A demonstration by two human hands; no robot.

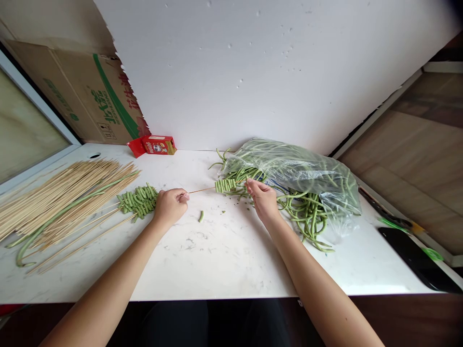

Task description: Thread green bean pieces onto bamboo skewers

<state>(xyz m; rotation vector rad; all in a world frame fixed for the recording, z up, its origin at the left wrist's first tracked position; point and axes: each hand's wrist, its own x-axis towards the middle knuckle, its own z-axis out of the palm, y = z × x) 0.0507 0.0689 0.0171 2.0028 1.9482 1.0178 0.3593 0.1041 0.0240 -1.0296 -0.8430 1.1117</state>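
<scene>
My left hand point(170, 205) is closed in a pinch on the blunt end of a thin bamboo skewer point(201, 190) that runs to the right above the white table point(224, 260). A coil of green long bean point(225, 185) is threaded on the skewer's right part. My right hand point(263, 197) is closed on the bean right beside that coil. A pile of loose long beans point(307, 212) lies just beyond my right hand. Finished bean skewers point(139, 199) lie to the left of my left hand.
A big heap of bare bamboo skewers point(61, 193) covers the table's left side. A clear plastic bag point(300, 168) lies over the beans. A red carton point(159, 144) and a cardboard box point(87, 91) stand at the back left. A black knife point(415, 255) lies at the right edge. A bean scrap point(201, 216) lies between my hands.
</scene>
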